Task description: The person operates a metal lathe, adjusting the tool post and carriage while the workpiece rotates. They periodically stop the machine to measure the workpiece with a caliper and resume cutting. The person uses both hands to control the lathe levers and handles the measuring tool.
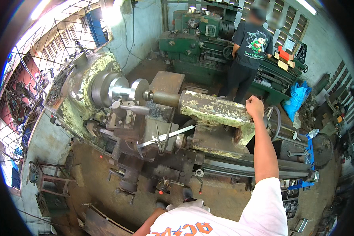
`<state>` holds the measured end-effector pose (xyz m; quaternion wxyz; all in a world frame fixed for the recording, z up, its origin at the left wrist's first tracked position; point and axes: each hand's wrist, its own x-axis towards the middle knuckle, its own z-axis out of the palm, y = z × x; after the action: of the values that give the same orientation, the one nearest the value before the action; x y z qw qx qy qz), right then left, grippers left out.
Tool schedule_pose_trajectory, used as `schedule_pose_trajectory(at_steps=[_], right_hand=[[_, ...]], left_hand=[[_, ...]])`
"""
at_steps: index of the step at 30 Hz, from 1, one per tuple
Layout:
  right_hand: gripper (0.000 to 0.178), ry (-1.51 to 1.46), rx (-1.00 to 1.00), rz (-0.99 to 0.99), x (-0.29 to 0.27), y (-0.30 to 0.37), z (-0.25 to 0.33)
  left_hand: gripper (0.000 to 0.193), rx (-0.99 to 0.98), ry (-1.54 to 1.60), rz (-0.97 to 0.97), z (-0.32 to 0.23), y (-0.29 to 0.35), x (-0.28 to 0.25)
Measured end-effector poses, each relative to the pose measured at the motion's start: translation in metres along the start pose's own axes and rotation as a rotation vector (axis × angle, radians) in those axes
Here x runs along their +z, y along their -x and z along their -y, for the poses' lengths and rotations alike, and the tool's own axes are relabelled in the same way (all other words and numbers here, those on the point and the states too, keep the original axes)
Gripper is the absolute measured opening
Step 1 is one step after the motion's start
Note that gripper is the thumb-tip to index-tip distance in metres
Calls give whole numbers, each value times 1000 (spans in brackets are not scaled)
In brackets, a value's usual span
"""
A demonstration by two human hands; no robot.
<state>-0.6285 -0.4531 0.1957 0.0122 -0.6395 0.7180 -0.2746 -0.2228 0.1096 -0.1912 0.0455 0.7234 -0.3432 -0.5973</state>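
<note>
My right hand (255,107) is at the right end of the chipped yellow-green tailstock (212,105), its fingers curled down on the top edge. My left forearm (152,221) shows beside my waist, and its fingers are hidden. The lathe chuck (101,89) holds a shiny turned metal workpiece (120,88), with a wide disc at the end by the tailstock centre (147,94). Below it stands the tool post with its handle (135,109). On the carriage lie a vernier caliper (165,136) and a dark pair of spring calipers (160,138).
A handwheel (274,122) stands right of the tailstock. Wrenches (298,153) lie on the bed's right end. Carriage levers (161,188) stick out toward me. Beyond, a person in a dark shirt (252,43) stands at a green lathe (196,43), near a blue sack (297,100).
</note>
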Motion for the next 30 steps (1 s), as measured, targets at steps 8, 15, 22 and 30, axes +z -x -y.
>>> schedule_pose_trajectory(at_steps=[8, 15, 22, 30], right_hand=[[17, 26, -28, 8, -5, 7, 3], [19, 23, -67, -27, -2, 10, 2], [20, 60, -55, -7, -2, 8, 3], [22, 56, -49, 39, -3, 9, 1]], left_hand=[[36, -34, 271, -123, -65, 69, 5], [38, -120, 223, -84, -70, 77, 11], [68, 118, -129, 134, -29, -11, 63], [60, -32, 147, 65, -50, 50, 39]])
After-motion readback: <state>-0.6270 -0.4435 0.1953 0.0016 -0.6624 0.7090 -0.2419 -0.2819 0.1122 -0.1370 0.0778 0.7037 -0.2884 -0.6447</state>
